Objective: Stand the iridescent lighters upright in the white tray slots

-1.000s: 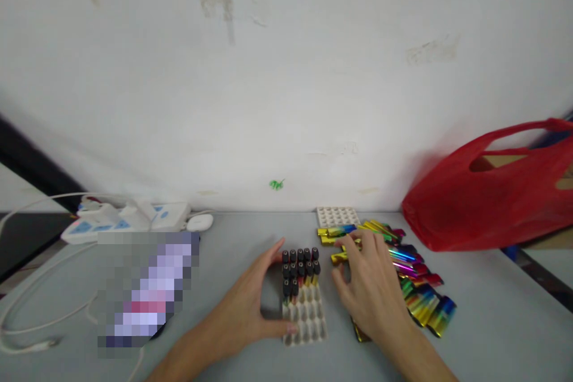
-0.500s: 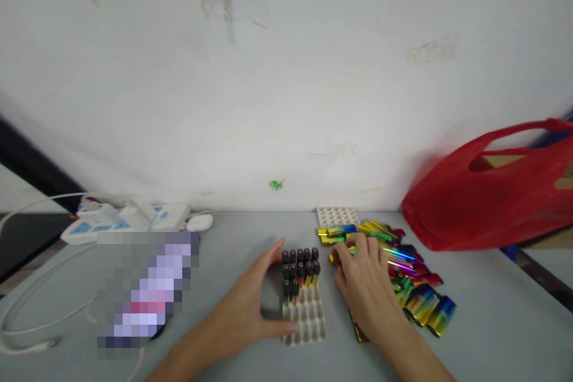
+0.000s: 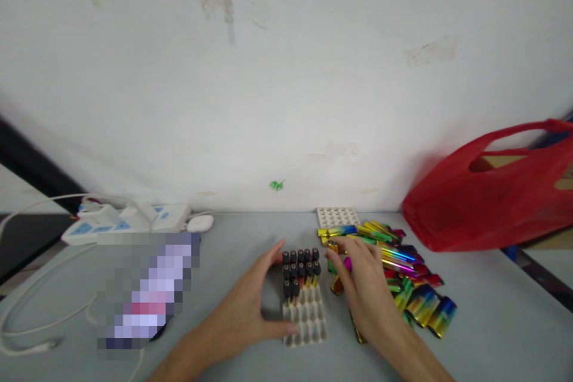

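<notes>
My left hand (image 3: 244, 304) holds the left side of a white grid tray (image 3: 307, 334), its thumb on the near left edge and its fingers spread toward the far left corner. Black-capped small pieces (image 3: 293, 270) stand upright in the tray's far rows; the near pockets show bare. To the right of the tray, my right hand (image 3: 362, 271) is closed, with a shiny gold tube (image 3: 332, 245) at its fingertips. Part of that tube is hidden by the fingers. Beneath and beside this hand lies a pile of shiny multicoloured tubes (image 3: 398, 253).
Behind the pile, a second white grid tray (image 3: 338, 216) lies by the wall. A red bag (image 3: 487, 203) stands at the right. On the left are a power strip (image 3: 129, 221), white cables (image 3: 49, 331), a white plug-like piece (image 3: 200, 223) and a blurred-out phone-like object (image 3: 152, 292).
My right hand has lifted slightly and turned at the pile, and a gold tube now shows at its fingertips. My left hand and the tray have stayed in place.
</notes>
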`<state>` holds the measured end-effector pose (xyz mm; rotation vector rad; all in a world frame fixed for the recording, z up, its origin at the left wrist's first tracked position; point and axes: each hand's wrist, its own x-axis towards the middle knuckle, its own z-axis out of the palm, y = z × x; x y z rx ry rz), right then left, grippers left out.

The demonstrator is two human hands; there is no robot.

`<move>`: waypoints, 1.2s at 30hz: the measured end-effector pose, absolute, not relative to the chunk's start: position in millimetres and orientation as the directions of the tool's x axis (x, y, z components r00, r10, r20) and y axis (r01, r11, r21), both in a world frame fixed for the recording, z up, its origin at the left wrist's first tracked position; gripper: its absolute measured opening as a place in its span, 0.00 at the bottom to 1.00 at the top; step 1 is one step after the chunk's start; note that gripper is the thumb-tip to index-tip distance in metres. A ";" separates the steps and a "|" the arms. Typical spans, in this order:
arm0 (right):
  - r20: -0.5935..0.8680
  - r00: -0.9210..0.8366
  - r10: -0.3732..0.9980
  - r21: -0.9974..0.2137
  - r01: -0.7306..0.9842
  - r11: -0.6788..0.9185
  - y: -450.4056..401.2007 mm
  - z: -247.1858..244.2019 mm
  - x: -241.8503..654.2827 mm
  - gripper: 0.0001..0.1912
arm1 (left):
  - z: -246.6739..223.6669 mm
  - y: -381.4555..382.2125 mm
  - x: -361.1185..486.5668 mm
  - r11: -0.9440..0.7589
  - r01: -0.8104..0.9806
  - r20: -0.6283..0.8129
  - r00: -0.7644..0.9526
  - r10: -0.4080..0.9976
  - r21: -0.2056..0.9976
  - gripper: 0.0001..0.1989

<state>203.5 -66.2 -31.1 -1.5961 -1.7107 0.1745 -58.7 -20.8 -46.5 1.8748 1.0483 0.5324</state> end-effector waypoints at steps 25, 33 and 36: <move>0.024 0.327 0.945 -0.999 0.054 0.007 -64.4 -13.7 203.4 0.23 | -45.4 -20.2 -57.8 -0.245 0.459 -0.060 0.555 0.830 0.854 0.66; 0.012 0.381 0.924 -0.994 0.103 -0.030 -66.7 -20.1 203.8 0.26 | -46.5 -20.2 -59.3 -0.258 0.450 -0.043 0.557 0.830 0.855 0.66; 0.072 0.404 0.912 -0.984 0.179 -0.001 -67.0 -24.7 205.9 0.26 | -48.7 -20.1 -59.5 -0.264 0.451 -0.040 0.559 0.828 0.853 0.66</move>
